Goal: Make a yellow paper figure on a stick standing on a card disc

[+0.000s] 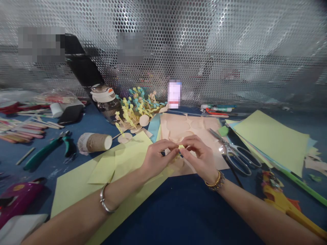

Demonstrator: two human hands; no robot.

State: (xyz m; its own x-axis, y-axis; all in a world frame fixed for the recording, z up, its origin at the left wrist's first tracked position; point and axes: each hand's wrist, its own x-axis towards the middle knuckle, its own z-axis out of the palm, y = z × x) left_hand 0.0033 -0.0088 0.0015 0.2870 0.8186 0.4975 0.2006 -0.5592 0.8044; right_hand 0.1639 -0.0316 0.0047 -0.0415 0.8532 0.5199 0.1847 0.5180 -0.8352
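Note:
Between the fingertips of both hands is a small piece of yellow paper [181, 146], mostly covered by the fingers. My left hand [159, 156] pinches from the left and my right hand [199, 154] from the right, the fingertips nearly meeting. Under them lie peach paper [214, 160] with rounded cut-outs and yellow sheets [130, 158]. Scissors [233, 153] rest just right of my right hand, blades toward the peach paper. Beyond my left hand, a bunch of small yellow and blue paper flowers [131, 110] lies beside a dark jar [106, 103].
Left are green-handled pliers [47, 153], a twine-wrapped roll [98, 143], a purple tool [21, 197] and several sticks [22, 131]. Right are a stack of coloured paper [273, 139], a green strip [304, 183] and a yellow-handled tool [283, 204]. A phone screen [174, 94] stands by the perforated metal panel [163, 44].

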